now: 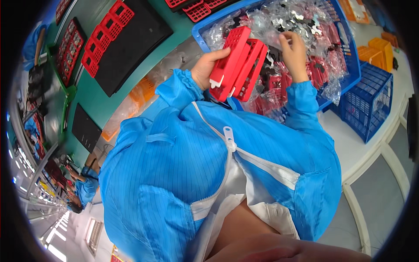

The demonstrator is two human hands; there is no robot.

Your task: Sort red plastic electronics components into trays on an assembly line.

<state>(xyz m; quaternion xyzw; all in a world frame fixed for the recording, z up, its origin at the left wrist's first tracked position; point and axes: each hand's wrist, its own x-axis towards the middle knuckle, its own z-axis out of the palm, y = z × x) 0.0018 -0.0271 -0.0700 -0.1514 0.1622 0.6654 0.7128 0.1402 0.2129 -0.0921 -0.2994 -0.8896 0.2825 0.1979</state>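
My left hand is closed around a few red plastic trays with rows of openings. They are tilted and held together in front of my chest, and a small white piece sticks out at their lower end. To the right, the fingers of my right hand are bent together on a crumpled clear plastic bag. Both hands are over the near part of a large blue crate, which is filled with clear bags of red and dark parts.
A blue mesh crate stands right of the big one, with yellow bins beyond. On the green bench at left, a row of red trays lies by a black mat. Other people are at far left.
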